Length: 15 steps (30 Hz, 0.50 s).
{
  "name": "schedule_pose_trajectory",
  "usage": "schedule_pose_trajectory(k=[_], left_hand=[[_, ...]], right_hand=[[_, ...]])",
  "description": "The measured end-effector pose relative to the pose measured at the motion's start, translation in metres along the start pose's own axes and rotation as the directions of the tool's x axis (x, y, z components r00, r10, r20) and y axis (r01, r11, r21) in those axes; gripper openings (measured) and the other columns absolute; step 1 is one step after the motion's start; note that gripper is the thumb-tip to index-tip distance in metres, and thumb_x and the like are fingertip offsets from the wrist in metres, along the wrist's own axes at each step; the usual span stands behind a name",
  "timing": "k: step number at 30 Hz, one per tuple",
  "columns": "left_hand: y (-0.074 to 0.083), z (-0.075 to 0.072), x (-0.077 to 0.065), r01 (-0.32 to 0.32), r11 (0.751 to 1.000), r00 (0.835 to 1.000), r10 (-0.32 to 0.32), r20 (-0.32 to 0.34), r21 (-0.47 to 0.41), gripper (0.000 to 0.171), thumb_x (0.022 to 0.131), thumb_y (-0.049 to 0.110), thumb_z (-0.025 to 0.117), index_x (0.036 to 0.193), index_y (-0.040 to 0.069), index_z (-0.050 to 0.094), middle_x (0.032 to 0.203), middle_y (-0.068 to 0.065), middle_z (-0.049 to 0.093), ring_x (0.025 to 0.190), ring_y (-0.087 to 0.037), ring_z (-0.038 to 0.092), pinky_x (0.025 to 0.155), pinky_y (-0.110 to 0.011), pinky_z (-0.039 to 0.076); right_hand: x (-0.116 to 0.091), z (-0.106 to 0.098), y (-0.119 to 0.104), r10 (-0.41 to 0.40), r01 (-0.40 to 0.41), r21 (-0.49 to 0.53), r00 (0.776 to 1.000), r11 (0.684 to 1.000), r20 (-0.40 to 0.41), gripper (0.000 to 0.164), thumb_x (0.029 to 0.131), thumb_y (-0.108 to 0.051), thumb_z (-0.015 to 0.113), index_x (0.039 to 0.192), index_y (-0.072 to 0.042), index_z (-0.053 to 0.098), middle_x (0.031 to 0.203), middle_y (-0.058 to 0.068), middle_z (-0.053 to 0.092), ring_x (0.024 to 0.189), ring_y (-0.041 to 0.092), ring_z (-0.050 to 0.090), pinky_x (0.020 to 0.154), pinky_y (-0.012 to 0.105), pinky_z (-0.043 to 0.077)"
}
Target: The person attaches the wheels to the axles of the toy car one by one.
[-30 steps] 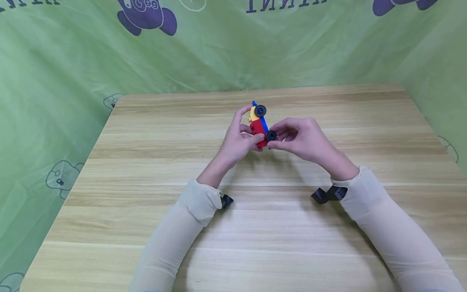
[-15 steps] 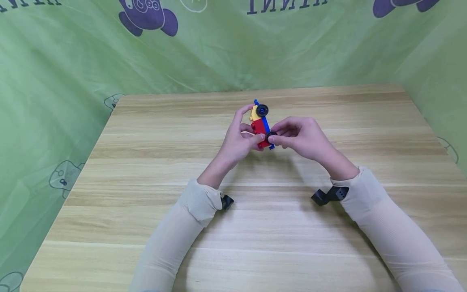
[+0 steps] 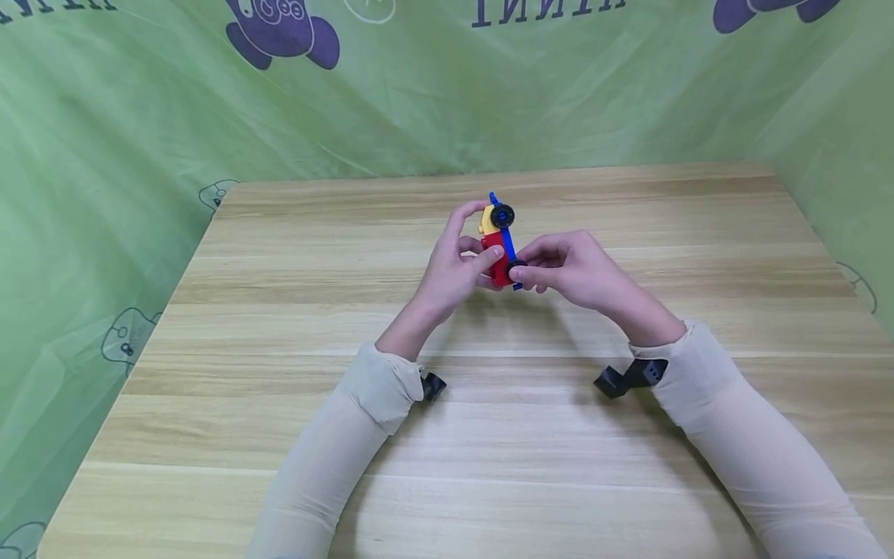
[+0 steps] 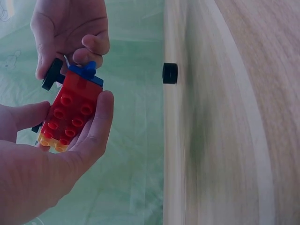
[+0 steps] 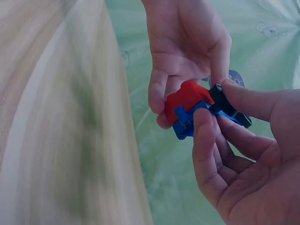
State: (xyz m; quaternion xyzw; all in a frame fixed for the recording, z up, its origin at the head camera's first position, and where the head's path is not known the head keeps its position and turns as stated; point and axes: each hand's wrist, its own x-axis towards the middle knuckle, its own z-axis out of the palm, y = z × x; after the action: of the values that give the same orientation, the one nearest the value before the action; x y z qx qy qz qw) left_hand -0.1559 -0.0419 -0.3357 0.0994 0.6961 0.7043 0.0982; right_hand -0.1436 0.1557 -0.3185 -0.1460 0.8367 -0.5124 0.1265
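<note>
Above the table, my left hand (image 3: 454, 272) grips a small toy-brick car (image 4: 75, 108) with a red studded body, a yellow end and a blue base. The car is tilted, its yellow end pointing away. A black wheel (image 3: 502, 216) sits at the far end of the blue base. At the near end, my right hand (image 3: 580, 272) pinches another black wheel (image 5: 226, 101); the thumb presses its outer face, and other fingers lie at the blue base (image 5: 184, 127). In the left wrist view, that wheel (image 4: 52, 75) stands out from the base on a short dark stub.
A small black cylinder-like thing (image 4: 170, 73) shows near the table edge in the left wrist view. The wooden table (image 3: 489, 466) lies under both arms. Green printed cloth (image 3: 447, 101) hangs behind and beside it. Black wrist cameras (image 3: 621, 379) stick out at the cuffs.
The right hand has shifted slightly down and its thumb has come over the near wheel, now mostly covering it. The car has tilted a little; the left hand stays almost in place.
</note>
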Motion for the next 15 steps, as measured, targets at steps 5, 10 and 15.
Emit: schedule_pose_trajectory(k=[5, 10, 15], left_hand=[[0.0006, 0.0006, -0.0008, -0.002, 1.000, 1.000, 0.002, -0.008, 0.000, 0.059, 0.098, -0.003, 0.059, 0.147, 0.024, 0.040, 0.087, -0.014, 0.053, 0.063, -0.021, 0.067, 0.067, -0.051, 0.063], [0.0004, 0.0012, -0.0014, -0.008, 1.000, 1.000, 0.008, -0.006, 0.004, 0.058, 0.098, -0.003, 0.059, 0.147, 0.023, 0.040, 0.088, -0.015, 0.053, 0.061, -0.021, 0.066, 0.068, -0.055, 0.062], [-0.0003, 0.0018, -0.0016, -0.018, 1.000, 1.000, 0.018, -0.003, 0.011, 0.058, 0.098, -0.003, 0.059, 0.146, 0.022, 0.039, 0.087, -0.015, 0.053, 0.061, -0.021, 0.067, 0.067, -0.056, 0.062]], right_hand=[[-0.0004, 0.0016, -0.0005, 0.019, -0.019, 0.002, 1.000, 1.000, -0.007, 0.026, 0.093, -0.017, 0.074, 0.109, 0.003, 0.071, 0.088, 0.009, 0.074, 0.071, 0.020, 0.068, 0.068, 0.029, 0.058], [-0.0006, 0.0020, -0.0006, 0.030, -0.030, -0.005, 1.000, 1.000, -0.005, 0.026, 0.094, -0.018, 0.073, 0.109, 0.003, 0.070, 0.084, 0.007, 0.072, 0.071, 0.021, 0.066, 0.068, 0.028, 0.056], [-0.0005, 0.0022, -0.0004, 0.031, -0.031, 0.005, 1.000, 1.000, -0.006, 0.025, 0.094, -0.017, 0.073, 0.106, 0.004, 0.069, 0.082, 0.008, 0.070, 0.069, 0.018, 0.064, 0.067, 0.028, 0.055]])
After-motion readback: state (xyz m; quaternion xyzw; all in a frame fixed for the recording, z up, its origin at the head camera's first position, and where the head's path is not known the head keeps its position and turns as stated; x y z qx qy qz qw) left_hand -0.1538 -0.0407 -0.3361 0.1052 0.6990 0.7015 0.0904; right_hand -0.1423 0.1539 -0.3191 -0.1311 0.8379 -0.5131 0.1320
